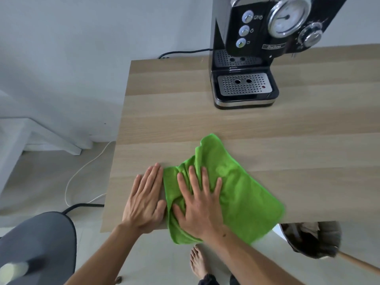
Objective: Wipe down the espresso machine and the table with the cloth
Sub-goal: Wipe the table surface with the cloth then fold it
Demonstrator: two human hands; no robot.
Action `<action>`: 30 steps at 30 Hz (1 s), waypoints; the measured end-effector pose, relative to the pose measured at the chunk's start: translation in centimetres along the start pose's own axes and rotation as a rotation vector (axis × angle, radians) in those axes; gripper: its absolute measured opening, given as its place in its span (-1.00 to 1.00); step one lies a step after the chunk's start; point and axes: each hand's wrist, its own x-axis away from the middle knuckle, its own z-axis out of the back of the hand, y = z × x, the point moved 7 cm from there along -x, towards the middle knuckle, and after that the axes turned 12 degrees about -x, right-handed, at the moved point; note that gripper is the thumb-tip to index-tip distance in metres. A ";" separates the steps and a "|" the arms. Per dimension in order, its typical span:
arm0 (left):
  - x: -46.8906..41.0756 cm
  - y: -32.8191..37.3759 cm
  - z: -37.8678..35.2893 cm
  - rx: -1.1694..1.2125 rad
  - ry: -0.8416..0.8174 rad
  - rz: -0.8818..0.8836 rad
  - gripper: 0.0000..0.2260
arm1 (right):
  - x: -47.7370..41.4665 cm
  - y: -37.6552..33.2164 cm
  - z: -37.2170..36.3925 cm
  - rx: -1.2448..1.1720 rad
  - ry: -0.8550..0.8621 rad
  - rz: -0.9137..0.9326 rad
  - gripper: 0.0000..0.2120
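Right hand: your right hand (pixel 200 204) lies flat on the cloth (pixel 242 192), fingers straight and spread, pressing it down without gripping.
Left hand: your left hand (pixel 144 199) rests flat on the table (pixel 205 124) just beside the cloth's left edge, fingers straight, holding nothing.
Cloth: bright green, rumpled under your right palm, near edge hanging over the table's front.
Machine: your black-and-chrome machine (pixel 246 58) stands upright at the far side, well apart from the cloth.
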 end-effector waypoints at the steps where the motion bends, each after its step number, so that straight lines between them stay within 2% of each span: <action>1: 0.0 -0.1 0.0 0.020 0.006 0.008 -0.37 | 0.5 -0.1 0.2 -0.032 0.004 -0.013 -0.28; 4: -0.3 -0.2 0.5 0.073 0.041 0.068 -0.38 | 0.7 -0.1 2.2 -0.159 0.026 -0.006 -0.26; 6: -0.6 -0.1 0.8 0.085 0.021 0.176 -0.36 | 0.4 0.8 4.0 -0.281 0.047 -0.007 -0.28; 9: -1.1 0.1 1.6 -0.001 0.018 0.276 -0.37 | 0.1 3.3 6.4 -0.342 0.118 0.012 -0.33; 12: -2.0 0.1 2.1 -0.068 0.062 0.270 -0.54 | 0.3 6.5 6.4 -0.237 0.025 0.004 -0.32; 15: -3.4 0.6 2.4 -0.071 0.084 0.295 -0.83 | 0.8 10.4 7.1 -0.118 0.027 -0.032 -0.16; 18: -5.6 2.2 2.7 -0.049 0.091 0.290 -0.88 | 1.6 14.5 8.7 -0.046 0.053 -0.111 -0.05; 23: -10.5 6.1 2.9 -0.019 0.137 0.238 -0.90 | 2.1 19.5 11.1 0.021 0.002 -0.239 -0.18; 25: -12.6 7.1 3.0 -0.028 0.170 0.228 -0.91 | 1.5 20.3 11.7 0.019 -0.009 -0.285 -0.31; 30: -17.6 7.5 3.6 -0.121 0.170 0.220 -0.84 | -2.2 21.4 15.1 0.000 0.061 -0.277 -0.46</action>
